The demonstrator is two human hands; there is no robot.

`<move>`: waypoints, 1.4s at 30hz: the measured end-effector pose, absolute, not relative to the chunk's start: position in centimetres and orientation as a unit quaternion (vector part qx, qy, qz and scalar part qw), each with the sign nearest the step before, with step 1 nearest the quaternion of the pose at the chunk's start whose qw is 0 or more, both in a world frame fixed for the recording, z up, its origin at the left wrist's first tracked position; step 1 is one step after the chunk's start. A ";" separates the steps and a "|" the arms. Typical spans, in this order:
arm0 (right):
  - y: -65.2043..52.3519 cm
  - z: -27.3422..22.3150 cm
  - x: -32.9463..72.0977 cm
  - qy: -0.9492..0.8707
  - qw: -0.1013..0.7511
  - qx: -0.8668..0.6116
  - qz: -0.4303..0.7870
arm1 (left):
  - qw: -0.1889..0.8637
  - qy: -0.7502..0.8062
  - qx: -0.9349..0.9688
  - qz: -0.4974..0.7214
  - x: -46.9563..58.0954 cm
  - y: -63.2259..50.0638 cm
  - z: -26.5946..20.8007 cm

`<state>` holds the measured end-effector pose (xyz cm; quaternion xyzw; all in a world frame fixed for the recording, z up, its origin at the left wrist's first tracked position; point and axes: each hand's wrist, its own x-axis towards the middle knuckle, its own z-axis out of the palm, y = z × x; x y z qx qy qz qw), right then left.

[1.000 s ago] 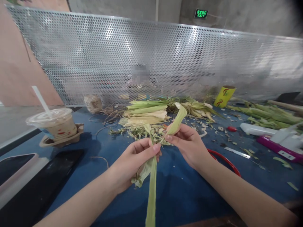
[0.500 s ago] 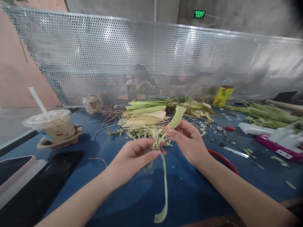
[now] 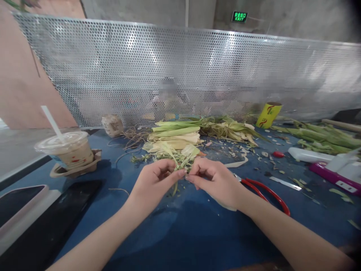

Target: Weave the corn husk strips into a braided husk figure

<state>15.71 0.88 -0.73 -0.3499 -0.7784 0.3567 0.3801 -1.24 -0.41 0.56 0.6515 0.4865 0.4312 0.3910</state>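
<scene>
My left hand [image 3: 153, 184] is closed, its thumb and fingers pinching a small knotted bunch of pale green corn husk strips [image 3: 183, 160]. My right hand [image 3: 217, 182] presses right against it, thumb and fingertips pinched on the same bunch. What lies exactly between the fingertips is partly hidden. A pale strip end [image 3: 228, 206] shows below the right palm. Just beyond the hands lies a stack of flat corn husks [image 3: 175, 137]. Red-handled scissors [image 3: 284, 205] lie beside my right forearm, partly covered by it.
A lidded drink cup [image 3: 67, 150] with a straw sits at left in a cardboard holder, near a phone [image 3: 22, 203] and a black slab [image 3: 56, 222]. Twine [image 3: 134, 137], a yellow tube [image 3: 269, 115], a blade [image 3: 285, 183], a purple-and-white device [image 3: 335, 177] and husk scraps surround the work area.
My right hand has come down and inward against the left. The raised husk piece has tipped down behind the fingers, and the long strip hanging below is out of sight. The scissors show more.
</scene>
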 end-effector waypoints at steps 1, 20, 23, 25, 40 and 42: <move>0.8 -0.6 15.8 -0.785 0.376 -0.345 0.350 | 0.391 0.489 0.647 0.436 -1.2 -0.5 0.7; 1.1 -0.7 15.0 -0.687 0.424 -0.323 0.493 | 0.312 0.480 0.705 0.418 -1.0 -1.5 0.4; 1.3 -0.7 15.2 -0.678 0.457 -0.322 0.477 | 0.341 0.495 0.685 0.412 -1.3 -1.4 1.0; 1.3 -0.7 15.2 -0.687 0.438 -0.320 0.484 | 0.344 0.493 0.668 0.438 -1.4 -1.1 1.2; -0.2 -0.2 14.4 -0.604 0.392 -0.379 0.581 | 0.413 0.492 0.508 0.574 -1.4 -0.7 1.0; -0.1 -0.2 14.4 -0.617 0.404 -0.367 0.567 | 0.430 0.488 0.499 0.573 -1.4 -0.5 1.0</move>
